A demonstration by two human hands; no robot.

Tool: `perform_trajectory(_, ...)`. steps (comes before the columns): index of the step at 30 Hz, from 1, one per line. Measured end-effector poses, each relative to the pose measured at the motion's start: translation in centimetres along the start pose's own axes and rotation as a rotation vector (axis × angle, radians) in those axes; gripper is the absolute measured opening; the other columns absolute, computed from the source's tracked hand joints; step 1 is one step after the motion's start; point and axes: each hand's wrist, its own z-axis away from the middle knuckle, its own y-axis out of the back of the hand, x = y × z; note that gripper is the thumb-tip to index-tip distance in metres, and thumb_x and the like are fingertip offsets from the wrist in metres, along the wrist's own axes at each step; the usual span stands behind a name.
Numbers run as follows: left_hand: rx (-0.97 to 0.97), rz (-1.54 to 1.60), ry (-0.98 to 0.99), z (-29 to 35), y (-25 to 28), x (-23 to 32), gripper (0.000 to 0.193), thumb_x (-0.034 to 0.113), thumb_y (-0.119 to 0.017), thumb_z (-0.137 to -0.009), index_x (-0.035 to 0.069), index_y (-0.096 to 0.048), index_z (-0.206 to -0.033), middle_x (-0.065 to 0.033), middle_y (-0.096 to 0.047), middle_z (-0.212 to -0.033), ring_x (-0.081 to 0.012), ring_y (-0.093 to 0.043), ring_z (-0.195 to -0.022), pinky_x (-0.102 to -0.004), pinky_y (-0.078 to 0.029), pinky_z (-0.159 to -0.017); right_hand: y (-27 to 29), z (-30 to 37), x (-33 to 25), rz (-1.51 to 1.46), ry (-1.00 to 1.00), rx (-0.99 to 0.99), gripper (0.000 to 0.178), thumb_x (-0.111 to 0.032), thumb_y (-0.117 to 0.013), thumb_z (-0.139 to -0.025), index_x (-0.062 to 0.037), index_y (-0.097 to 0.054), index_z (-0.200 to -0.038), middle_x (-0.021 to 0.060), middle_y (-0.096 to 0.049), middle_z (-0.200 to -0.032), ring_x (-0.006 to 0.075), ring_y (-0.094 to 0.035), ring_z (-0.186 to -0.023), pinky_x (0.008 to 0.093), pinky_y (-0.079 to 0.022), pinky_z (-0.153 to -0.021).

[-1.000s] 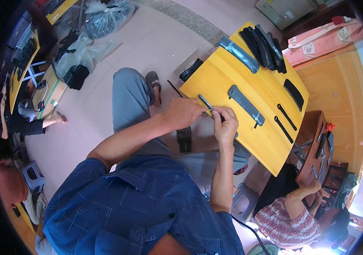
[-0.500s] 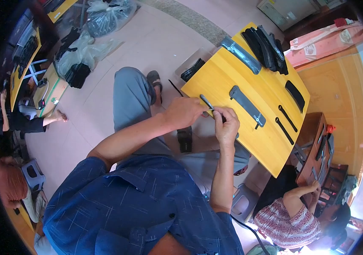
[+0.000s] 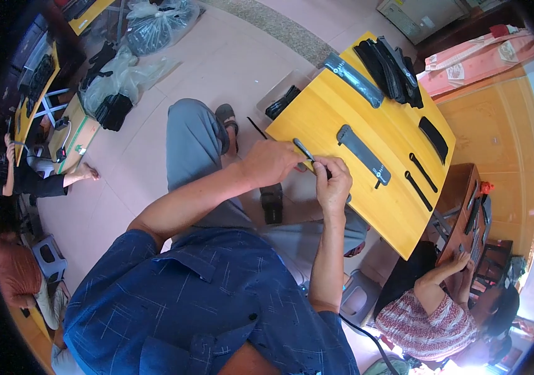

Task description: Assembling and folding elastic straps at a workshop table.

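Both my hands are together at the near left edge of the yellow table. My left hand (image 3: 269, 164) is closed on a thin black strap (image 3: 304, 150), whose loose end sticks out past the knuckles to the far left. My right hand (image 3: 334, 184) pinches the same strap between thumb and fingers. A looped part of it rises between the hands; the rest is hidden by the fingers. Just beyond lies a long dark grey flat strap piece (image 3: 363, 156), wider at one end. Two short narrow black straps (image 3: 423, 173) lie farther right, near a curved black piece (image 3: 433, 140).
On the yellow table (image 3: 317, 112) are a clear-wrapped dark piece (image 3: 354, 80) and a pile of black pieces (image 3: 389, 72). A clear bin (image 3: 273, 100) with black items stands beside it. At right, a co-worker in a patterned top (image 3: 426, 325) sits at a brown table.
My hands stay almost still, both on the black strap. At right, the co-worker's hands have shifted slightly; at far left, another person's hand has moved.
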Motion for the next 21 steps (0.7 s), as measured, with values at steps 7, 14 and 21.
perform_trajectory(7,-0.028,-0.015,0.005,-0.8,-0.1,0.0,0.012,0.016,-0.064,-0.087,0.012,-0.074,-0.093,-0.0103,-0.073,-0.088,-0.0317,-0.073,-0.082,-0.0455,-0.058,-0.066,0.0,0.0,-0.3,0.027,0.029,0.002,0.008,-0.005,-0.075,-0.085,-0.0052,-0.076,-0.092,0.0122,-0.069,-0.087,0.0307,-0.066,-0.083,0.0394,-0.051,-0.076)
perform_trajectory(14,-0.110,-0.073,0.063,-1.6,0.0,0.6,0.014,0.019,-0.070,-0.084,0.011,-0.074,-0.094,-0.0137,-0.071,-0.082,-0.0340,-0.073,-0.079,-0.0473,-0.057,-0.066,0.0,0.0,-0.2,0.052,0.104,0.025,0.009,-0.003,-0.075,-0.084,-0.0059,-0.076,-0.093,0.0117,-0.069,-0.087,0.0307,-0.066,-0.084,0.0396,-0.052,-0.076)
perform_trajectory(21,-0.165,-0.032,0.174,-2.3,1.1,1.5,0.033,0.017,-0.061,-0.090,0.013,-0.069,-0.122,-0.0166,-0.072,-0.086,-0.0366,-0.072,-0.080,-0.0517,-0.056,-0.067,-0.2,0.4,0.0,0.082,0.102,0.041,0.010,-0.004,-0.076,-0.083,-0.0062,-0.076,-0.092,0.0116,-0.069,-0.087,0.0309,-0.066,-0.084,0.0405,-0.052,-0.077)
